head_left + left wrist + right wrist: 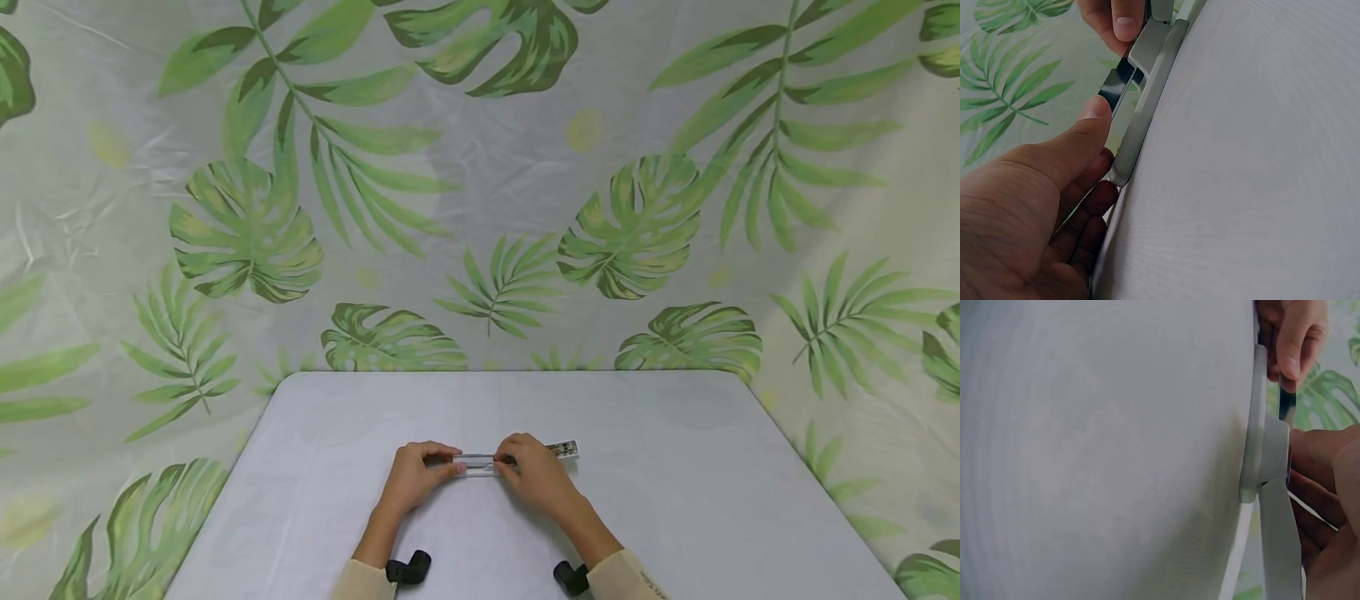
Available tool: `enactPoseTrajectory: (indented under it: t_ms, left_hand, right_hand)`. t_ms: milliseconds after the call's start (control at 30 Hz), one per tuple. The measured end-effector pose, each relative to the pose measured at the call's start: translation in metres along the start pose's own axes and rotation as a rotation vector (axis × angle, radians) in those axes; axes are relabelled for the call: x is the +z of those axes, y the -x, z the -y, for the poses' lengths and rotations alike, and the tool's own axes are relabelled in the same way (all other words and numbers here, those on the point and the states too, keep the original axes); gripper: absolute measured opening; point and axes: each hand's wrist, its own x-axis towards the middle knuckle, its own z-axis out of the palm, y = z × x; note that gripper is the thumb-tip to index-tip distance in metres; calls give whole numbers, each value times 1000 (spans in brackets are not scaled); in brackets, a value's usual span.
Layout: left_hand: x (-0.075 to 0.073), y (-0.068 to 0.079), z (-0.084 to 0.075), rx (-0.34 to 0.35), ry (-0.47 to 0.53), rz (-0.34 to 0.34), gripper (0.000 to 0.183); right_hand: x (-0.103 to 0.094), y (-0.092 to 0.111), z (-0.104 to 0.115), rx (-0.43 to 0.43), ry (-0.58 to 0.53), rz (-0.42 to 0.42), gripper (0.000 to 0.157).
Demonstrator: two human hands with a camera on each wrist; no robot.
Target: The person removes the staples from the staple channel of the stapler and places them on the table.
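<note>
A white stapler (477, 474) lies lengthwise on the table with its top cover (567, 449) swung back to the right, baring the metal magazine (1120, 80). My left hand (414, 477) holds the stapler's left end, thumb at the tip of the magazine and fingers around the end of the white base (1147, 112). Near the middle, my right hand (538, 477) pinches the magazine between thumb and fingers. Its palm hides the hinge part in the head view. In the right wrist view the raised cover (1280, 537) extends back beside the right fingers.
The white table (315, 433) has rounded far corners. Behind it hangs a leaf-patterned curtain (480, 192). Black wrist cameras (409, 569) sit by both sleeves, close over the tabletop.
</note>
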Motion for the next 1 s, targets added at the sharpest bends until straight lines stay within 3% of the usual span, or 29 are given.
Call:
enactPoseTrajectory:
  t_ms: [533,700,1000]
  left_hand:
    - [0,0,0,10,-11,0,23]
    - [-1,0,0,13,-3,0,24]
    - [0,1,0,66,2,-6,25]
  right_hand:
    - [5,1,2,3,-44,-39,7]
    - [6,-2,4,40,-96,-46,9]
    - [6,-5,6,82,-136,-96,13]
